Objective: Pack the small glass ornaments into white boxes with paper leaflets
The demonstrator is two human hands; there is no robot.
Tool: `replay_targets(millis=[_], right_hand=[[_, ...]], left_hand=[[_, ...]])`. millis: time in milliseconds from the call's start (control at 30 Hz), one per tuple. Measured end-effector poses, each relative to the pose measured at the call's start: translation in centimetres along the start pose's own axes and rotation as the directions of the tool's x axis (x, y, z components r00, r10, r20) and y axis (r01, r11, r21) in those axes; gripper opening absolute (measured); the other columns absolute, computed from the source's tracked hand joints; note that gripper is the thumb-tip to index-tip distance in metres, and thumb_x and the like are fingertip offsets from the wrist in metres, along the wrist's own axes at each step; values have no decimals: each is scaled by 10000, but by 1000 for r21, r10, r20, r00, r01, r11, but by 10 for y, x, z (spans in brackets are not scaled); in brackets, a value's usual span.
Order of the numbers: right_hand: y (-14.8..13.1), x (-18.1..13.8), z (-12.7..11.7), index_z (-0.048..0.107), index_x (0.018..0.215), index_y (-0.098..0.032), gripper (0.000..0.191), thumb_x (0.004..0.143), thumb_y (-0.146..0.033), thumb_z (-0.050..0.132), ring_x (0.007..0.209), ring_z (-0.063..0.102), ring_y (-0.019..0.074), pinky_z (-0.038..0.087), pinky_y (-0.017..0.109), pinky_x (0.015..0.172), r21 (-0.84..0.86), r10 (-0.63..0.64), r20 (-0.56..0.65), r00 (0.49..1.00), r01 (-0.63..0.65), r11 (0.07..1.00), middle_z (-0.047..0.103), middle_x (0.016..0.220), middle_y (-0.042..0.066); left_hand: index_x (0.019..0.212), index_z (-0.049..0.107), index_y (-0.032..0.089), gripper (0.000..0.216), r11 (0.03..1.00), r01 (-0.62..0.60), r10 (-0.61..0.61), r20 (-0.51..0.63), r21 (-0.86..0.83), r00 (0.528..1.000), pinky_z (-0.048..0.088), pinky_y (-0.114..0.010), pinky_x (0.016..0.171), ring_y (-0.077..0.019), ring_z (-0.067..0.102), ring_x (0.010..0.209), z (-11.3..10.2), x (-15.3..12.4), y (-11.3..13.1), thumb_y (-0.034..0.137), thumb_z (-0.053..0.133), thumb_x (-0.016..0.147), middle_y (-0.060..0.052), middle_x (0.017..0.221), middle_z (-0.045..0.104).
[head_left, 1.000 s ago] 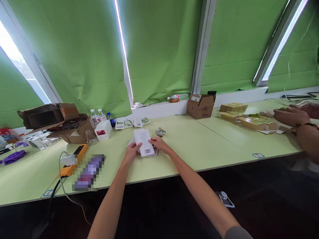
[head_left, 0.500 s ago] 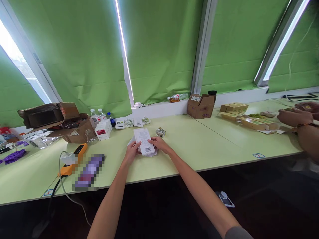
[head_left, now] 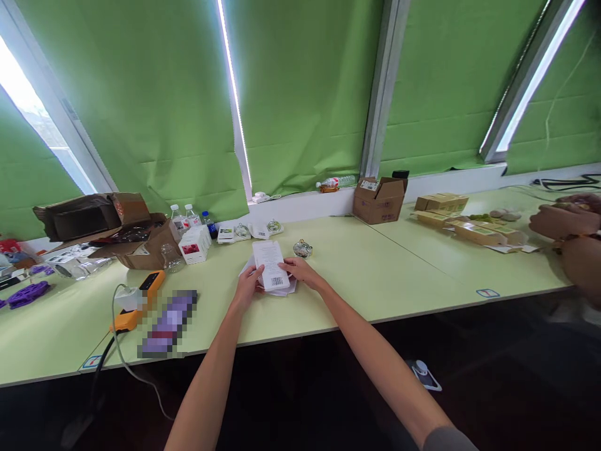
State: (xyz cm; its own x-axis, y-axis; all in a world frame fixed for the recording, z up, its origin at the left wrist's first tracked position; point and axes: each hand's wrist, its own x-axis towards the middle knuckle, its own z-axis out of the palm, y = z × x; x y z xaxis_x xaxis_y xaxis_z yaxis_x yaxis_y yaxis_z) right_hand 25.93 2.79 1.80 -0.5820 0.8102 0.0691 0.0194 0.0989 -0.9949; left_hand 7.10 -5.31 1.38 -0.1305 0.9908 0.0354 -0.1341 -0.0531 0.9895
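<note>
Co-worker's hands [head_left: 548, 221] shifted rightward; left hand [head_left: 248, 284], right hand [head_left: 298, 270] pinch barcoded card [head_left: 269, 263], print illegible.

Shared workroom with bench-type stations; office or workshop can't be told for certain. A long pale-green counter [head_left: 375, 275] is set along the window wall, panels butted edge to edge, front edge marked with stickers [head_left: 487, 293]. Windows are covered by green blinds [head_left: 305, 94]; daylight is let in only at the gaps. Surface is shared by an open brown carton [head_left: 153, 247], a smaller carton [head_left: 379, 205], yellow boxes [head_left: 479, 233] and an orange power strip [head_left: 123, 322]. Far right is occupied by a co-worker's hands [head_left: 547, 220].
</note>
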Motion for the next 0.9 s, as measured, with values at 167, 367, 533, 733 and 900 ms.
replay_targets(millis=[167, 367, 533, 733, 900], right_hand=[[4, 2, -1, 682, 946, -148, 246, 853, -370, 633, 677, 666, 163, 513, 211, 481, -12, -2, 13, 1000, 2, 1000, 720, 852, 46], [1, 1, 0, 688, 973, -157, 247, 826, -354, 668, 747, 684, 187, 552, 244, 552, 32, 22, 23, 1000, -23, 999, 729, 882, 56], [0, 1, -1, 687, 986, -156, 244, 866, -358, 624, 735, 681, 164, 547, 233, 581, 87, 10, 31, 999, -13, 996, 730, 884, 65], [1, 2, 1, 698, 968, -154, 243, 893, -354, 582, 670, 665, 145, 522, 209, 520, 53, 32, 19, 999, -33, 998, 728, 837, 48], [-8, -5, 4, 599, 1236, -185, 404, 837, -238, 629, 730, 679, 155, 576, 257, 604, 85, 2, 69, 998, -8, 996, 725, 965, 70]], left_hand=[[1025, 602, 150, 497, 999, 4, -4, -18, 45, 1000, 395, -214, 369, -111, 544, 417, -1, 0, -2, 516, 727, 712, -26, 663, 664], [1016, 606, 152, 489, 1000, 13, -12, -15, 18, 1000, 381, -211, 361, -114, 550, 426, -2, 2, -2, 510, 731, 706, -29, 680, 667], [1006, 614, 140, 486, 997, 18, -19, -13, -73, 1000, 464, -239, 430, -156, 634, 552, -3, 3, -1, 504, 729, 704, -68, 786, 696], [1002, 613, 124, 472, 998, 30, -32, -41, -48, 999, 433, -228, 393, -131, 581, 457, -4, 5, -5, 471, 746, 711, -61, 707, 690], [1081, 619, 120, 488, 979, 41, -61, -97, -199, 993, 509, -248, 466, -196, 688, 664, -9, 11, -6, 489, 685, 769, -129, 916, 724]])
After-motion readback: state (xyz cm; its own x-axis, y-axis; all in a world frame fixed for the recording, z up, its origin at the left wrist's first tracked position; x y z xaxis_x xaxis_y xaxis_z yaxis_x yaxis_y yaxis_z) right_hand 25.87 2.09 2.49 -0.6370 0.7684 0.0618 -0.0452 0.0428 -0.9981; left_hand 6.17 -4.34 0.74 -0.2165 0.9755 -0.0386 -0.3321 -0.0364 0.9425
